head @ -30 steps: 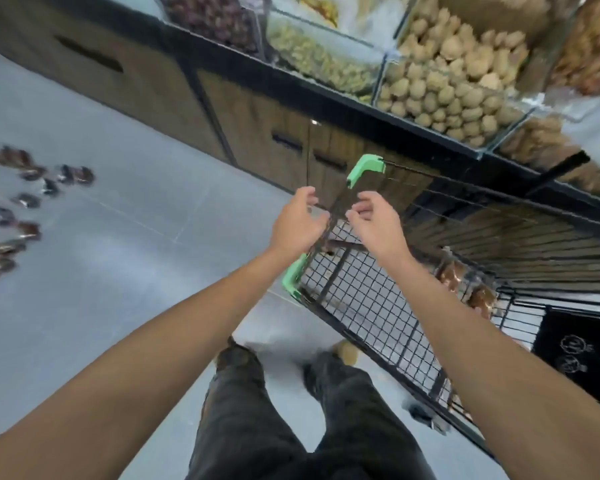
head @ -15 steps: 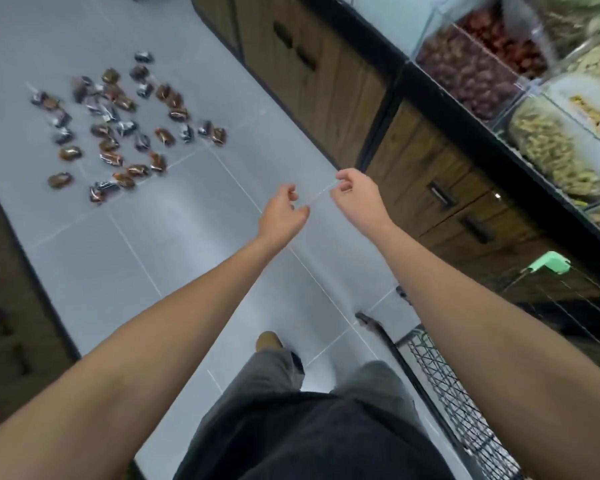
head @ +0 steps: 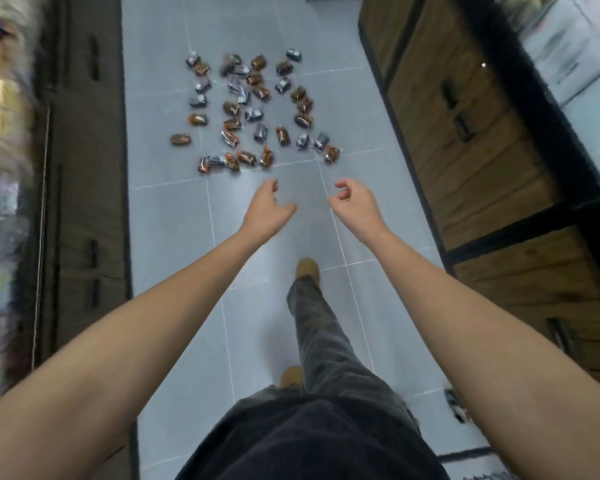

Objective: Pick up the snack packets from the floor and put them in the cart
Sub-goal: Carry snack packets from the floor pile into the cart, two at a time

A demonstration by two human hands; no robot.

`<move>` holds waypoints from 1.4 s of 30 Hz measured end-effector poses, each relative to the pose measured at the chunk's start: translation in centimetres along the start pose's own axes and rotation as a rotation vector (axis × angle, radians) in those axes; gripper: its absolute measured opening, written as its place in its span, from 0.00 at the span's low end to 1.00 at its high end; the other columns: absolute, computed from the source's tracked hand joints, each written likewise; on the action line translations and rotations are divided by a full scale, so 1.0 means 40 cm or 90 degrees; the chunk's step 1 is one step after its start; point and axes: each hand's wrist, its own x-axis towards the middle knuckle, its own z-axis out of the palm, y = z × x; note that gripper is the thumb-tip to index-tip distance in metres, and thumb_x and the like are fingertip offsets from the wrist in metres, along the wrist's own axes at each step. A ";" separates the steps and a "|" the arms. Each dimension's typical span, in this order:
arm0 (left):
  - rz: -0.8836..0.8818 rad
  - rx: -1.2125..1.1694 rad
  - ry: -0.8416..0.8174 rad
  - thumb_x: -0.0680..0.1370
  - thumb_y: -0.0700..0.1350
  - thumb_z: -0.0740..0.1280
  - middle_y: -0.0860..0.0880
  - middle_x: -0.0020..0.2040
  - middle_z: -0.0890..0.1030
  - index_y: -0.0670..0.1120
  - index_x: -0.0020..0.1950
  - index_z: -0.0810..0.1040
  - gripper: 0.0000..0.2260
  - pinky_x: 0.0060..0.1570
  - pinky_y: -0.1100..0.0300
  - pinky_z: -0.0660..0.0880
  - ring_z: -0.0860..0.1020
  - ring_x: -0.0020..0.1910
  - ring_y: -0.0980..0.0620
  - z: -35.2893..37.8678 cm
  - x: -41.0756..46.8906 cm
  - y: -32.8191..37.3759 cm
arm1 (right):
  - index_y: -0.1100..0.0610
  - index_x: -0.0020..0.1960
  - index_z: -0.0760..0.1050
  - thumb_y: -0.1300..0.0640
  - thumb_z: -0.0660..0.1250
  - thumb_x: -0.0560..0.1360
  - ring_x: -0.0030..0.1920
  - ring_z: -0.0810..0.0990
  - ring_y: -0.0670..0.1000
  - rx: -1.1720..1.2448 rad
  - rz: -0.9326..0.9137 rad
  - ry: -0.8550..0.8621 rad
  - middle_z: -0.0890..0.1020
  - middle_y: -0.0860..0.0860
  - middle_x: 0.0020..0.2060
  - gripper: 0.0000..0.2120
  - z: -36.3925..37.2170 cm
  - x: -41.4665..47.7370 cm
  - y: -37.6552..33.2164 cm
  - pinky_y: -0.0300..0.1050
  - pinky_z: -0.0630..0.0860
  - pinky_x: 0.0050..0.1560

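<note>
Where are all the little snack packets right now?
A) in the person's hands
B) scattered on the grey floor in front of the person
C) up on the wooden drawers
B: the snack packets lie spread over the floor tiles, beyond the empty left hand and right hand.

Bare floor lies open just ahead of the left hand and the right hand (both empty, fingers loosely curled). Beyond that strip the snack packets crowd the tiles. Dark cabinets wall the left, wooden drawers the right.
</note>
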 end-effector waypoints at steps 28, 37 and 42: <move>-0.231 0.072 0.082 0.76 0.46 0.67 0.46 0.71 0.68 0.45 0.74 0.62 0.28 0.64 0.51 0.69 0.71 0.66 0.44 -0.558 1.038 -0.163 | 0.59 0.64 0.71 0.61 0.60 0.75 0.37 0.73 0.47 -0.154 0.020 -0.288 0.74 0.46 0.35 0.17 0.593 1.078 -0.525 0.43 0.70 0.41; -0.200 0.191 -0.026 0.75 0.46 0.66 0.46 0.72 0.65 0.47 0.74 0.61 0.29 0.64 0.49 0.68 0.65 0.70 0.45 -0.618 1.423 -0.419 | 0.57 0.63 0.72 0.56 0.65 0.74 0.51 0.77 0.53 -0.152 0.142 -0.274 0.77 0.50 0.47 0.17 0.941 1.351 -0.444 0.47 0.72 0.57; -0.191 0.218 -0.012 0.74 0.45 0.67 0.47 0.70 0.67 0.46 0.70 0.65 0.25 0.57 0.52 0.70 0.68 0.67 0.45 -0.530 1.630 -0.627 | 0.56 0.62 0.73 0.55 0.65 0.75 0.50 0.77 0.53 -0.153 0.172 -0.264 0.75 0.48 0.43 0.16 1.141 1.517 -0.265 0.47 0.71 0.54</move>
